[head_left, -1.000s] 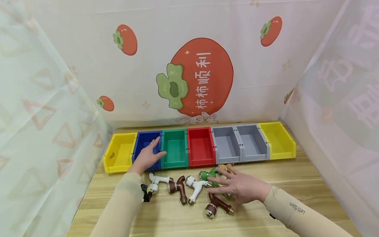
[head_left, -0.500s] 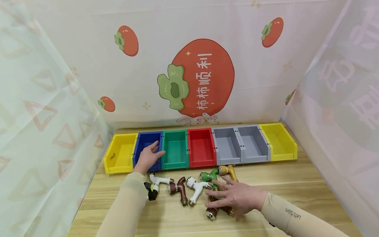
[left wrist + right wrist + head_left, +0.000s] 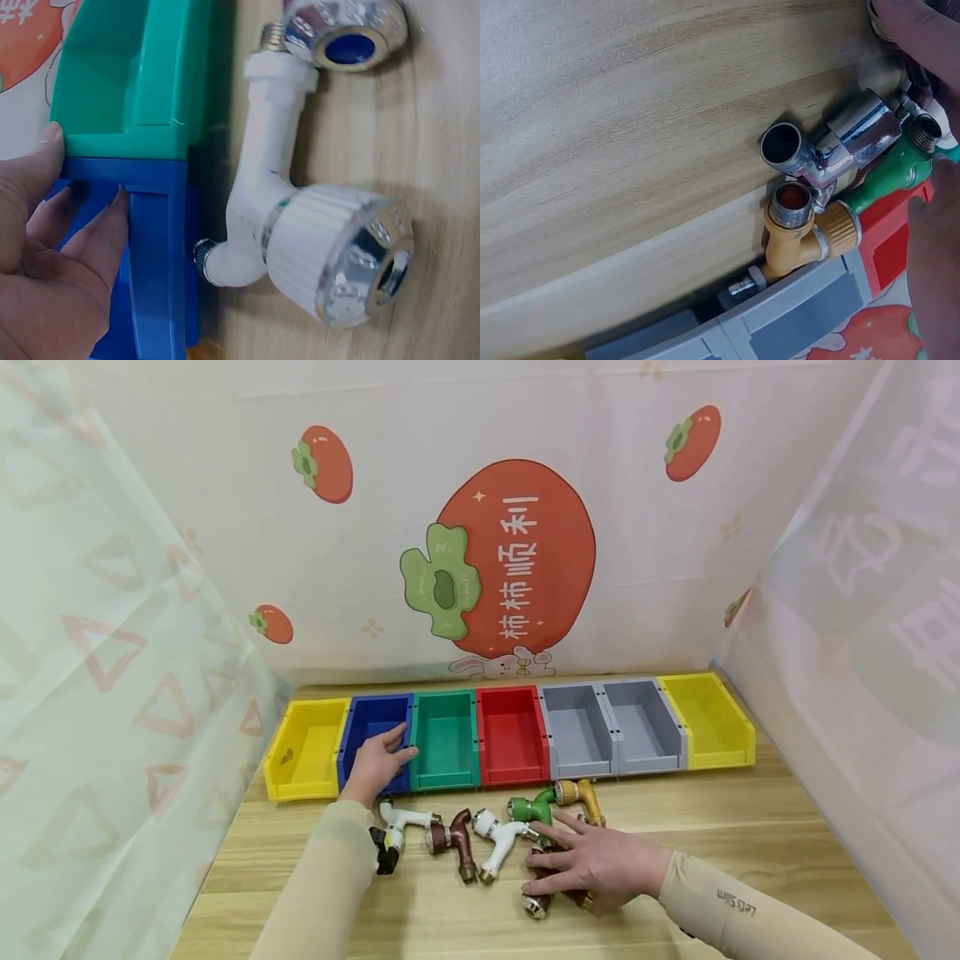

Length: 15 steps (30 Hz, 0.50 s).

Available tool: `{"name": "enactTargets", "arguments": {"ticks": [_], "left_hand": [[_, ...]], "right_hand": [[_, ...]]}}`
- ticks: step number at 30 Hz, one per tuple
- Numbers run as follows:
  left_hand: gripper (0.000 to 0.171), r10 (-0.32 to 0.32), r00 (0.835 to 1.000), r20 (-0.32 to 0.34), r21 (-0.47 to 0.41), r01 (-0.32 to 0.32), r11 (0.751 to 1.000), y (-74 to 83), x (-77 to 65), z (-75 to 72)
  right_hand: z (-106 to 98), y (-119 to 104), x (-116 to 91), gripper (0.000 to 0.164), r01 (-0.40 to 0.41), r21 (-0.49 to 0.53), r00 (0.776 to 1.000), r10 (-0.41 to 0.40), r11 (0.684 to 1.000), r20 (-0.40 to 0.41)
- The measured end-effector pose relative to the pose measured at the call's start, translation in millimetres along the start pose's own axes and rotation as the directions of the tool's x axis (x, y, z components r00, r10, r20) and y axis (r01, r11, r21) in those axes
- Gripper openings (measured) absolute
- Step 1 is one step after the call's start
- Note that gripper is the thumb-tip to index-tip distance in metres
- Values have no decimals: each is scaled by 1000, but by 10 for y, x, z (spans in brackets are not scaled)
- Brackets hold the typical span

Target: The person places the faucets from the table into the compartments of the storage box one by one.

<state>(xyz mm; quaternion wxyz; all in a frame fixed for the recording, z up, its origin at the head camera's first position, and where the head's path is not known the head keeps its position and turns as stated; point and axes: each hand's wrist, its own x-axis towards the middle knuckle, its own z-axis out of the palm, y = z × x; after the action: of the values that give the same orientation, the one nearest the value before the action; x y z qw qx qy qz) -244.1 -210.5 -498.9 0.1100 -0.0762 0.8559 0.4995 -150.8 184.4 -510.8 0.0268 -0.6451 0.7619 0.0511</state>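
My left hand (image 3: 377, 766) is over the blue bin (image 3: 375, 714). In the left wrist view, its thumb lies by the edge shared with the green bin (image 3: 157, 75), while other fingers reach inside the blue bin. A white faucet (image 3: 259, 150) lies in front of that bin. My right hand (image 3: 600, 864) spreads its fingers over a brown faucet (image 3: 537, 906), partly hiding it; contact is unclear. Close by lie a green faucet (image 3: 531, 808), a yellow faucet (image 3: 577, 793) and, in the right wrist view, a chrome faucet (image 3: 862, 131).
Another brown faucet (image 3: 456, 843) and a second white faucet (image 3: 498, 839) lie mid-table. Beyond the faucets, a row holds a yellow bin (image 3: 303, 747), a red bin (image 3: 513, 735), two grey bins (image 3: 581, 768) and another yellow bin (image 3: 708, 718). Printed cloth (image 3: 637, 568) encloses the table.
My right hand has come slightly left and nearer, over the brown faucet, uncovering the yellow and green ones. My left hand has shifted slightly and its fingers have drawn in a little.
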Motion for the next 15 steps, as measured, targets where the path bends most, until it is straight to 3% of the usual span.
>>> {"name": "enactTargets", "arguments": {"ticks": [6, 15], "left_hand": [[65, 4, 1000, 0, 8, -4, 1000, 0, 3, -3], [65, 17, 1000, -11, 37, -17, 999, -38, -14, 8]], "right_hand": [[11, -11, 49, 112, 19, 36, 1000, -20, 999, 16], [29, -23, 144, 98, 79, -9, 995, -79, 997, -65]]}}
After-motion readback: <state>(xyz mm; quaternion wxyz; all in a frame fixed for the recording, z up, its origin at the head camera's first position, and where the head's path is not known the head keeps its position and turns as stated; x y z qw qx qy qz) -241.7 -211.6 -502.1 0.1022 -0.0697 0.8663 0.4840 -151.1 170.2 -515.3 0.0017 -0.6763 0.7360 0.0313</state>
